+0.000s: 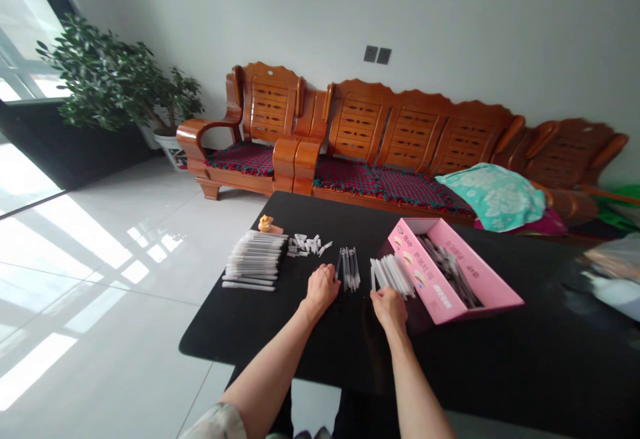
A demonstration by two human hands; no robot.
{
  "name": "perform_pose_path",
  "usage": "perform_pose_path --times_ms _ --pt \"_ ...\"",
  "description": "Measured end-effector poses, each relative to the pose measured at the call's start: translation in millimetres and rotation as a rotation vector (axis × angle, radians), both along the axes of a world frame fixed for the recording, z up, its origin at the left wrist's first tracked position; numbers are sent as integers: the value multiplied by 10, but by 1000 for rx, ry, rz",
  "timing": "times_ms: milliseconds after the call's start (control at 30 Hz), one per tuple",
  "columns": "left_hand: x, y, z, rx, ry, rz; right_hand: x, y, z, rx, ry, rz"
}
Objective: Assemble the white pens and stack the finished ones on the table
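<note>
Tubes (393, 274) on black table (345, 349), sofa (361, 122) beyond

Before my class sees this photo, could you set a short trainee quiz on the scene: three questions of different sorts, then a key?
1. Multiple choice: which of the person's hands is nearer the pink box?
A) left
B) right
C) both equally near

2. True or false: the small white pieces lie to the right of the pink box.

3. Fill in: seen from the person, the small yellow figure is at the ___ end of the row of white pen-like sticks.

Key
1. B: the right hand.
2. False: the small white pieces lie to the left of it.
3. Far.
</note>
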State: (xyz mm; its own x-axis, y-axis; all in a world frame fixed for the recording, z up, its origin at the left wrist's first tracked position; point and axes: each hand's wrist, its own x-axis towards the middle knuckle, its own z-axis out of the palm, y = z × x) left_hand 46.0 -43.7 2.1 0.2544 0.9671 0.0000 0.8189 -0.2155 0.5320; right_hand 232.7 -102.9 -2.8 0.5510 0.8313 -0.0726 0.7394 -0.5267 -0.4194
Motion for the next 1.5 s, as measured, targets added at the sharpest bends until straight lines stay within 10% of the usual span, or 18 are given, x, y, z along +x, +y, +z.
perform_pose_path --times_ms 300,500,700,1500 --pt "-138 15 -77 47 36 115 -27 -73 -20 272 658 -86" --pt "-447 -70 -52 -80 -484 78 -183 -101 160 484 1268 14" --pt "-694 -301 37 -307 -888 -116 -314 51 426 700 1242 26" --pt "-692 -389 189 -336 -849 -197 -341 48 484 772 1191 32"
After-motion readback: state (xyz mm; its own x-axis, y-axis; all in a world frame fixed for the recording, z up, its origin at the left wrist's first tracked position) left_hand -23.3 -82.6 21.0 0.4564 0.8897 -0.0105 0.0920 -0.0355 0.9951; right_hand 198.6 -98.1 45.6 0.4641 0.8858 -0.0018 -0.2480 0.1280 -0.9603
